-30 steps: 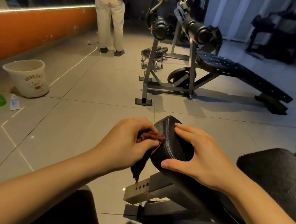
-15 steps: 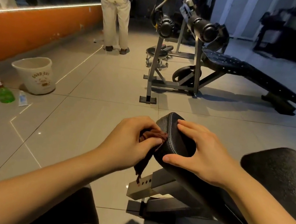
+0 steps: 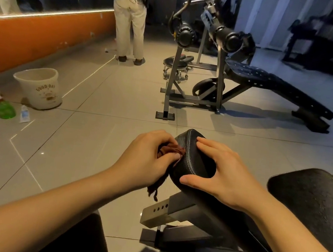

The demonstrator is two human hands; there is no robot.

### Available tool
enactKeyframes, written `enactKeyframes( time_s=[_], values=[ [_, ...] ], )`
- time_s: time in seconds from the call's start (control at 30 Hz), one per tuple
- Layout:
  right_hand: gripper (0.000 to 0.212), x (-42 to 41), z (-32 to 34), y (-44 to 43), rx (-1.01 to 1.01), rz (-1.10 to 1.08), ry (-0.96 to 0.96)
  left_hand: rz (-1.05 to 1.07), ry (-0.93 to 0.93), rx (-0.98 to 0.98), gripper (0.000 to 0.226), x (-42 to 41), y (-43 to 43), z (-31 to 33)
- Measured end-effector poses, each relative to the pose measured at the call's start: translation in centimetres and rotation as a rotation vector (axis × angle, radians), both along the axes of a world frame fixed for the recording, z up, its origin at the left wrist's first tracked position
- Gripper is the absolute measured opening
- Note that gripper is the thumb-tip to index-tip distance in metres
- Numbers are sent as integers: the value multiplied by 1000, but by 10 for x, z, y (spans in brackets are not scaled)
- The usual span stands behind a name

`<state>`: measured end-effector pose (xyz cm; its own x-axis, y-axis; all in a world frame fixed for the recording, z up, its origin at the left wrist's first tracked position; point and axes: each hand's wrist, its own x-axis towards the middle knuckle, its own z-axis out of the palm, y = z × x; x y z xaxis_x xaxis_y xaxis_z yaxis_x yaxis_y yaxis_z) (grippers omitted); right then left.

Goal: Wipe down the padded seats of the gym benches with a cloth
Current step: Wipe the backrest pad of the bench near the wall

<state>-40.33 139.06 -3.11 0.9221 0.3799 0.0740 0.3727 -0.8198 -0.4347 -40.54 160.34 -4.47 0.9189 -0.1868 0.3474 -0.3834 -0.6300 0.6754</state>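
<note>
while our left grip (image 3: 144, 161) curls around a dark red cloth (image 3: 169, 150), pressing it to the left edge of the black padded seat (image 3: 194, 163), our right grip (image 3: 228, 180) lies spread wide across the pad's top. a white bucket (image 3: 39, 88) stands on the floor (image 3: 96, 137).

Open tiled floor (image 3: 85, 157) lies left of the seat pad (image 3: 194, 163); the backrest pad (image 3: 310, 197) crowds its right; the steel frame (image 3: 158, 213) blocks beneath; a decline bench (image 3: 273, 82) stands well ahead.
</note>
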Motion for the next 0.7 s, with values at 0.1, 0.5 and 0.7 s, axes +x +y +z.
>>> enactKeyframes(
  time_s=[0.1, 0.5, 0.7],
  values=[
    [104, 0, 0, 0, 1, 6, -6, 55, 11, -35, 4, 23, -6, 3],
    [103, 2, -1, 0, -16, 13, -17, -56, 12, -63, 8, -7, 4, -3],
    [112, 3, -2, -1, 10, 25, -12, 126, 75, -69, 8, 59, -12, 6]
  ],
)
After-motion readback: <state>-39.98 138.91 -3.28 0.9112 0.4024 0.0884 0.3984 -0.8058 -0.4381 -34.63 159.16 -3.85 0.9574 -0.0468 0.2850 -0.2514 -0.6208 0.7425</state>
